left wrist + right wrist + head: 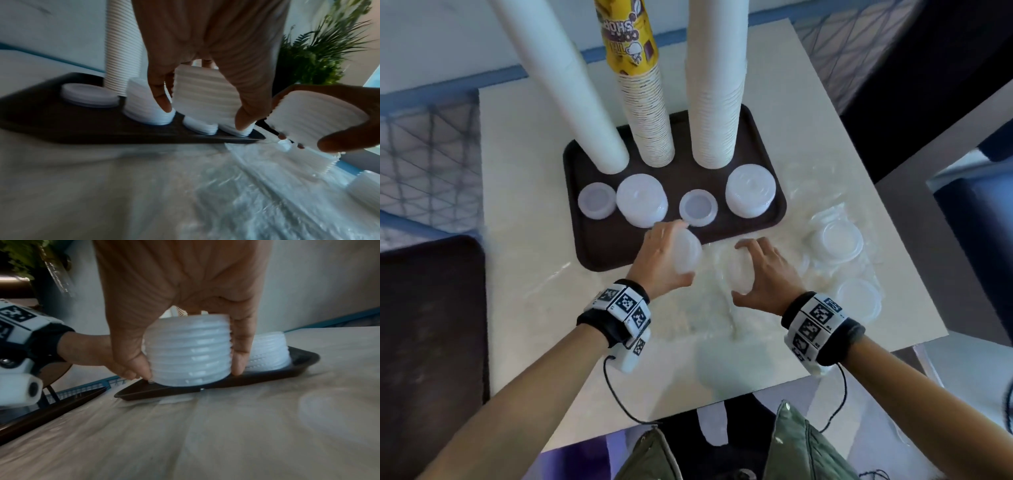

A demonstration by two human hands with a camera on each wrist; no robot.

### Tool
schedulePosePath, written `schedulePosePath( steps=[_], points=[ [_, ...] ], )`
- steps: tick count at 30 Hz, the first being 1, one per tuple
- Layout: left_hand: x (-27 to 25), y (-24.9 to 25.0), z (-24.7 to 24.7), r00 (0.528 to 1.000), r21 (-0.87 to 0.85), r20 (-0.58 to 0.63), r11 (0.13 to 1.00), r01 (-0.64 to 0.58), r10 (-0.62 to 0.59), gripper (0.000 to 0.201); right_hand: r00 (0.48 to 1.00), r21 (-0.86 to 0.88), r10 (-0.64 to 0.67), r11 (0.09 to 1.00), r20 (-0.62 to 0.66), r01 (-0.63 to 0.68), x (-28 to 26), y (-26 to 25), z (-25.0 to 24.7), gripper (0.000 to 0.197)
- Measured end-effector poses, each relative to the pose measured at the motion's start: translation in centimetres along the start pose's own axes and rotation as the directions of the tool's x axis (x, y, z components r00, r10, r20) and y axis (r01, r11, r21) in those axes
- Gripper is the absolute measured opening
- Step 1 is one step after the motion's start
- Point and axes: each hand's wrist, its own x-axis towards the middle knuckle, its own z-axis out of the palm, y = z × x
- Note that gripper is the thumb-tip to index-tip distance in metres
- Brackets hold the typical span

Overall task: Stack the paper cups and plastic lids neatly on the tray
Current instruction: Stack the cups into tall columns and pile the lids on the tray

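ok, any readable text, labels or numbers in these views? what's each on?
"SHOP": upside down, on the yellow printed cup topping the middle cup stack.
Other lettering on that cup: too blurred to read.
Black-and-white square marker tags on the left wristband and right wristband: patterns; their small characters are too tiny to read.

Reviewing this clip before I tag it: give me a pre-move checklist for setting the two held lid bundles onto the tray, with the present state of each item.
1. Left hand grips left lid bundle: ok.
2. Right hand grips right lid bundle: ok.
3. Bundles' lids nested evenly, none slipping: ok in the wrist views.
4. Free spot on tray front edge: ok, bare area at front left.
5. Lid stacks on tray upright: ok.
6. Loose lids on the table still to collect: not ok.
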Motion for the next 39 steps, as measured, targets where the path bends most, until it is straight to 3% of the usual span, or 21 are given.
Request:
schedulePosePath(
  steps=[4,8,15,21,31,39],
  points=[
    [-2.0,-2.8,-1.5,0.997,-0.005,-0.023,0.997,0.074,-0.074,0.089,0.998,-0.037,-0.049,0.998,0.026,0.05,1.0,-2.5,1.0,0.078],
    [-1.5,-2.0,-1.3,0.998,0.003,0.059,1.0,0.024,-0.024,0.089,0.997,-0.08,0.003,0.997,0.075,0.003,-0.4,-1.8,1.6,0.078],
    [2.9,5.2,2.9,0.964,0.04,0.217,0.986,-0.163,0.151,0.087,0.976,-0.019,0.214,0.977,0.044,-0.213,-5.8,3.5,1.1,0.078],
    [5.5,10.9,7.9,0.944,0.081,0.281,0.976,-0.201,0.171,0.086,0.946,0.043,0.323,0.946,-0.028,-0.322,-9.6,6.5,0.9,0.075],
    [7.7,13.4,12.5,0.942,0.299,0.319,0.931,-0.209,0.109,0.088,0.944,0.11,0.328,0.94,-0.026,-0.323,-11.6,8.4,1.7,0.074],
    [7.9,14.0,13.2,0.945,0.354,0.324,0.919,-0.175,0.055,0.091,0.953,0.144,0.303,0.944,-0.023,-0.297,-11.8,9.2,1.6,0.075]
  ],
)
